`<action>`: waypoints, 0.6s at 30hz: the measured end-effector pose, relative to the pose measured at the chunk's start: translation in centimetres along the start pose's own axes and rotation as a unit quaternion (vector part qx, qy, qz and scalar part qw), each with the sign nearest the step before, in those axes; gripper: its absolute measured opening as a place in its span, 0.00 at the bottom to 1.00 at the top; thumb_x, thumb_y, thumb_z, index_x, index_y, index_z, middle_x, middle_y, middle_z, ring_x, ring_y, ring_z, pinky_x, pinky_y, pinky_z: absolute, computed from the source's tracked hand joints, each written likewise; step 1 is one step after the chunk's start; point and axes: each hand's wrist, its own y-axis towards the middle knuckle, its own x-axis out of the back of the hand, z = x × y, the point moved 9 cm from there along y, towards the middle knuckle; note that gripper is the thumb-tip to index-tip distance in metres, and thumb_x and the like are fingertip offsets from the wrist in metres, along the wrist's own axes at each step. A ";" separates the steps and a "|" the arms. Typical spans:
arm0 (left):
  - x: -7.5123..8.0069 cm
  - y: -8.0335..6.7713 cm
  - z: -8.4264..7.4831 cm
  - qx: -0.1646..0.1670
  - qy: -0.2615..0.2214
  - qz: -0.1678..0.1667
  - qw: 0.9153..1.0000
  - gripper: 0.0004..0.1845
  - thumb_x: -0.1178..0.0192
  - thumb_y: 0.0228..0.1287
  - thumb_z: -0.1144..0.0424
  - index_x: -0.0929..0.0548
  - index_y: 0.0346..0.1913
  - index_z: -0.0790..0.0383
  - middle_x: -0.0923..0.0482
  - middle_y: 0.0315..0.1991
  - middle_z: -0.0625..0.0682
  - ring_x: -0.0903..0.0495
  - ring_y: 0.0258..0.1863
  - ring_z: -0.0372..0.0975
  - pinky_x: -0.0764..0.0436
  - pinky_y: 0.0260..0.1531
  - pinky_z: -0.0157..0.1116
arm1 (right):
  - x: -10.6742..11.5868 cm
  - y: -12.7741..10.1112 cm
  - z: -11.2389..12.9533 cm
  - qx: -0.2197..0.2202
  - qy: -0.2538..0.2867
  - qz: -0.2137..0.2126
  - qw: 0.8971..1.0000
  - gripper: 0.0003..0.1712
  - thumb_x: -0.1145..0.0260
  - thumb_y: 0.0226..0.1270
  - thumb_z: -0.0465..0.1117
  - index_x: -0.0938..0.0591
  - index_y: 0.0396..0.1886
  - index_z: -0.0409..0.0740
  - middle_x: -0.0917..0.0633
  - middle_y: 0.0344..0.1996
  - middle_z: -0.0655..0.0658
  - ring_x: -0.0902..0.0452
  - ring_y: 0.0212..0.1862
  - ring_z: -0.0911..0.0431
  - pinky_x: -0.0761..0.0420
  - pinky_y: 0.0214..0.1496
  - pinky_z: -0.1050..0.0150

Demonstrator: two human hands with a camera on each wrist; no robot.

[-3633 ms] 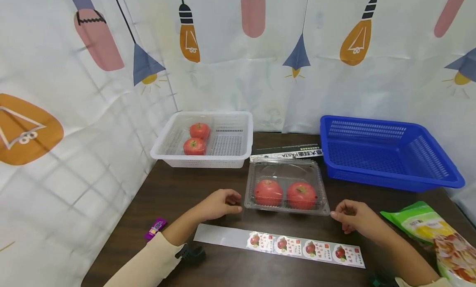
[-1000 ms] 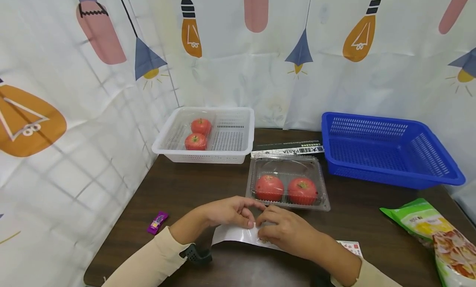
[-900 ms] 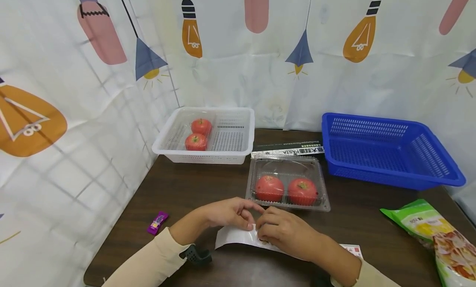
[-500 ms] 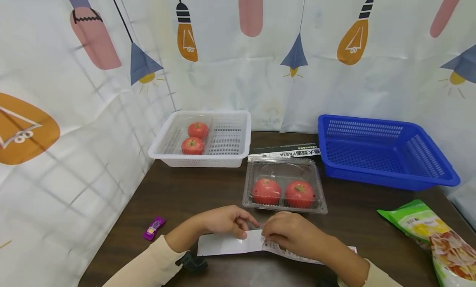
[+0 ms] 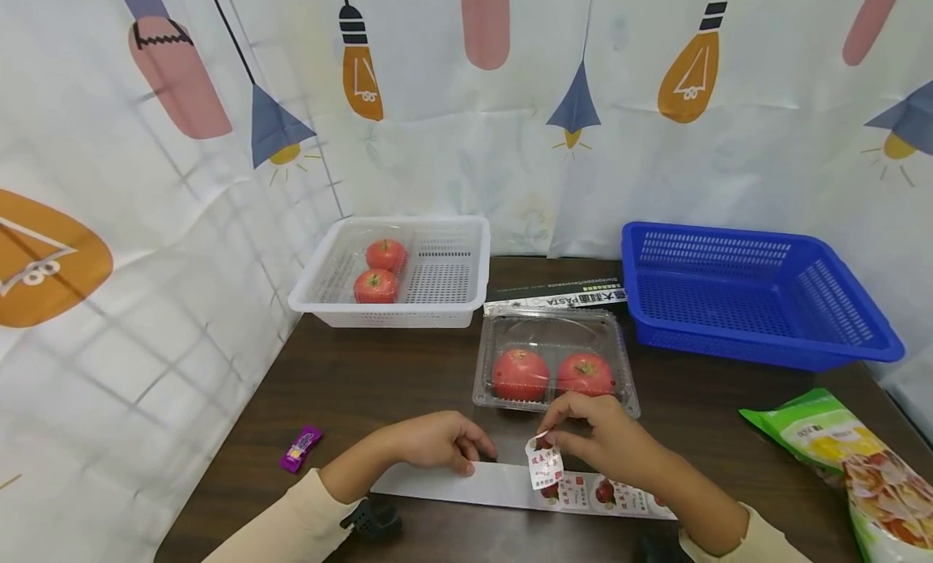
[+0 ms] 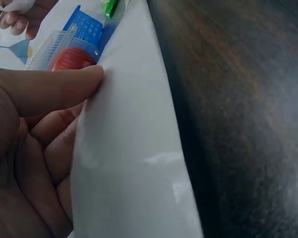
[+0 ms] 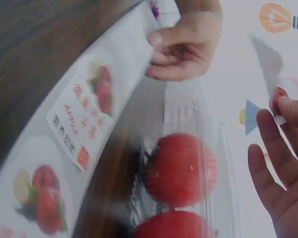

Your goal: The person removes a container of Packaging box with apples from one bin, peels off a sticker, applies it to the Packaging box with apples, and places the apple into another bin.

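- A small purple wrapper (image 5: 300, 448) is lying near the desk's left edge, towards the front.
- A white basket (image 5: 437, 304) is sitting at the back left corner of the desk (image 5: 379, 368), holding two red apples (image 5: 376, 286) on its left side.
- The left hand (image 5: 436, 441) is resting near the front edge, its fingers (image 6: 54, 89) curling onto the blank left end of the sticker strip (image 5: 466, 482) and pinning it to the desk; the thumb is lying along the strip's edge in the left wrist view.
- The sticker strip is lying flat along the front edge, with printed apple labels (image 7: 84, 124) still sitting on its right part.
- The peeled sticker (image 5: 545, 464) is hanging just above the strip, between the two hands, pinched at its top by the right hand (image 5: 601, 441).
- The right hand is hovering above the strip and just in front of the clear clamshell box (image 5: 555, 336), thumb and forefinger closing on the sticker, the other fingers loosely curled.
- The clamshell box is standing mid-desk with its lid closed over two more red apples (image 5: 521, 375), side by side.
- A black-and-white pasta box (image 5: 557, 297) is lying flat behind the clamshell.
- A blue basket (image 5: 758, 348) is occupying the back right corner.
- A green snack bag (image 5: 845, 458) is lying at the right edge, near the front.
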 end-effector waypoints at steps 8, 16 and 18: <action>2.7 -0.8 -1.1 -0.006 0.151 -0.006 0.989 0.12 0.33 0.62 0.59 0.14 0.48 0.55 0.18 0.37 0.36 0.21 0.37 0.27 0.21 0.39 0.30 | 2.4 0.2 -1.6 -0.093 -0.042 -0.038 0.994 0.25 0.29 0.63 0.38 0.26 0.59 0.46 0.17 0.42 0.55 0.20 0.44 0.60 0.19 0.48 0.54; 8.1 -0.1 0.2 0.050 0.173 -0.131 0.975 0.30 0.39 0.64 0.41 0.20 0.57 0.62 0.17 0.44 0.45 0.20 0.43 0.35 0.20 0.46 0.39 | 4.1 1.4 -2.5 -0.114 -0.074 -0.075 0.988 0.36 0.28 0.62 0.39 0.32 0.69 0.52 0.22 0.47 0.51 0.21 0.46 0.53 0.18 0.43 0.55; 8.9 0.2 0.3 0.037 0.146 -0.185 0.971 0.31 0.41 0.65 0.41 0.23 0.59 0.64 0.17 0.43 0.47 0.19 0.43 0.37 0.20 0.45 0.40 | 4.5 2.0 -2.5 -0.097 -0.073 -0.082 0.989 0.34 0.30 0.64 0.36 0.30 0.68 0.50 0.23 0.44 0.52 0.22 0.40 0.55 0.18 0.38 0.60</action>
